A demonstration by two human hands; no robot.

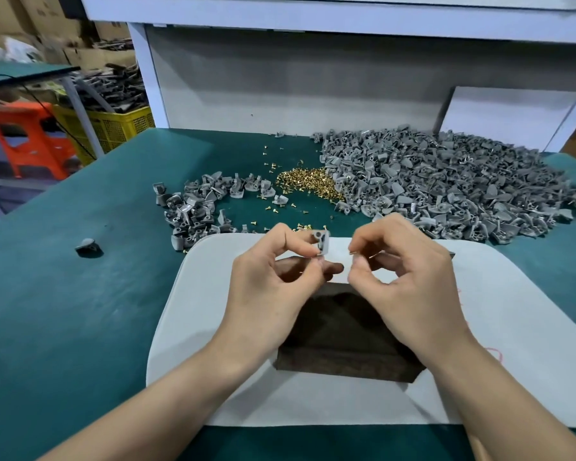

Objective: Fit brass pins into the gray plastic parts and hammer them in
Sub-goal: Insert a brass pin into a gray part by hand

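At the bottom of the frame two bare forearms reach up over a pale gray pad (213, 327) lying on the green table (63, 294). A dark block (339, 344) sits in the middle of the pad, partly under the wrists. Just above centre, the left hand (266, 281) pinches a gray plastic part (323, 242) between thumb and forefinger, its holed face turned toward the camera. Just beside it, the right hand (403, 277) has thumb and forefinger closed on what looks like a brass pin (350, 251), of which only a glint shows. Pin and part are near each other but apart.

The step in hand appears to be seating the pin. It should go best with the part held steady, the hole kept facing the pin, and the pin brought in straight. A tilted pin would likely bend or jam when struck.

Beyond the hands, a few loose pins lie by the pad's far edge. Farther up, a heap of brass pins (309, 183) sits at centre, with a small pile of gray parts (196, 207) to its left and a large pile (446, 181) filling the right. Open room is on the bare green surface at the left, where one stray part (87, 247) lies. The table edge runs up that side.
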